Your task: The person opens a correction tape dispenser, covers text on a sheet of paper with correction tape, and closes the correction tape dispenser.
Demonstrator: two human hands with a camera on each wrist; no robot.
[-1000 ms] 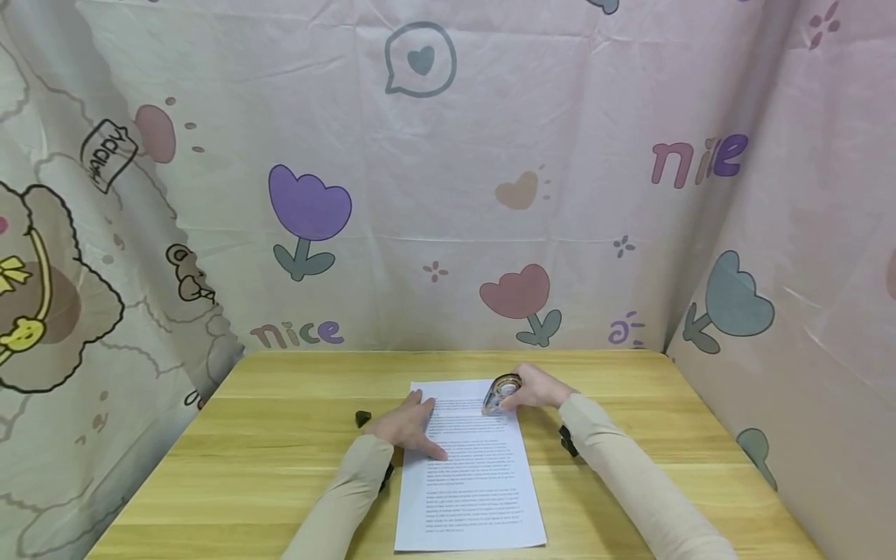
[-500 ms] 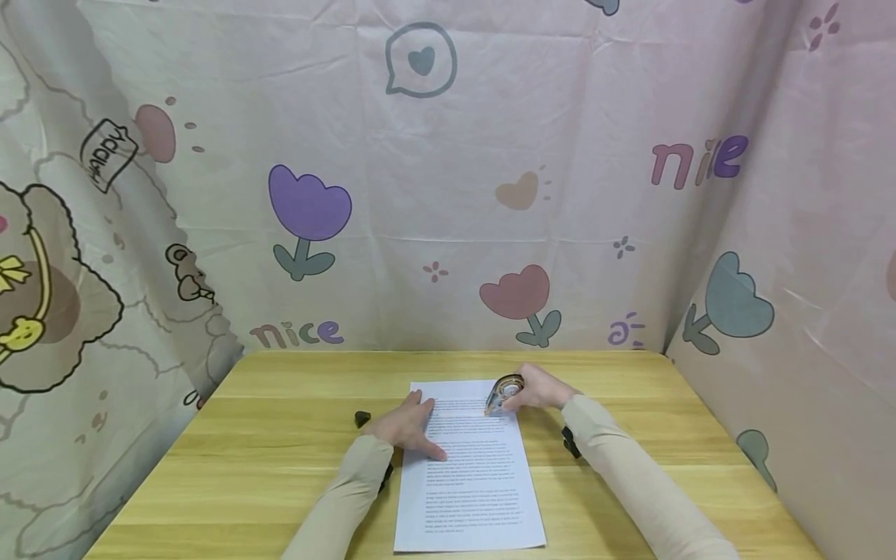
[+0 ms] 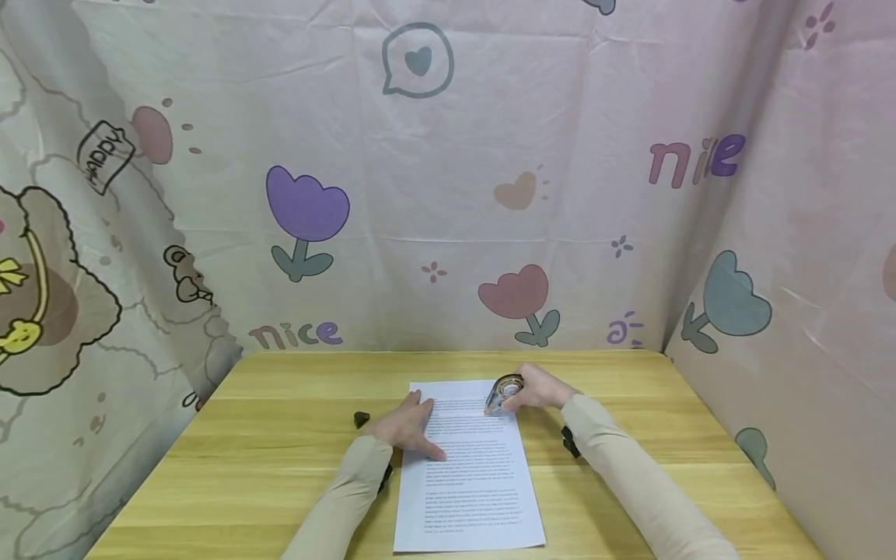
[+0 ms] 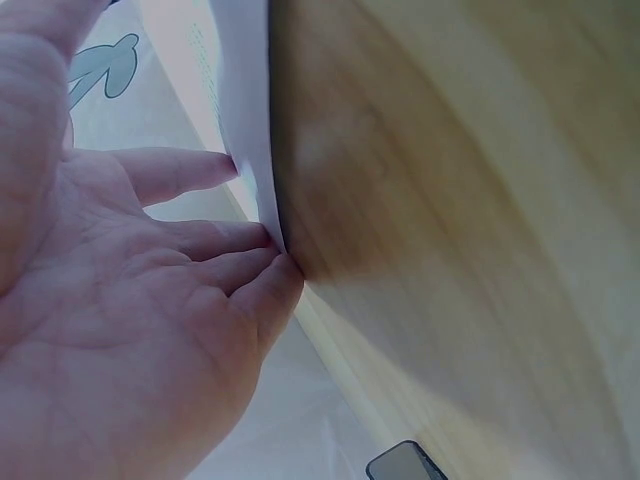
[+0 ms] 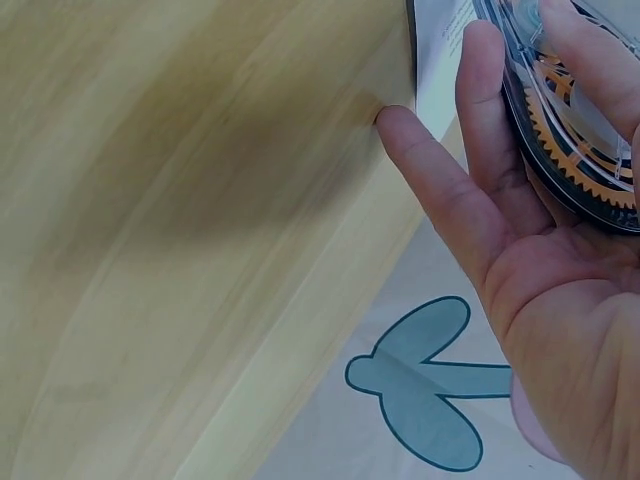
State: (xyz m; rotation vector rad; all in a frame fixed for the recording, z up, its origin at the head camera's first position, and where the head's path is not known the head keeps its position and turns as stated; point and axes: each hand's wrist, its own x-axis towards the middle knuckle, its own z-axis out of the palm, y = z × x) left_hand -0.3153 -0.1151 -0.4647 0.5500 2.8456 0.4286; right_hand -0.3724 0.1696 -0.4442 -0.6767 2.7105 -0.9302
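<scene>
R hand [image 3: 539, 386] gripped corr. tape [image 3: 505, 391]; L hand [image 3: 402, 426] lay on sheet [image 3: 476, 505], fingers [image 4: 175, 174] wide; too-light press could've let sheet skid w/ drag.

Pr of lt-beige long slvs [image 3: 644, 482], plain; blk wrist cams [image 3: 570, 442].

Yellow wood-grain table [image 3: 245, 467], white paper [image 3: 470, 488] lying on it, printed in paragraphs
</scene>
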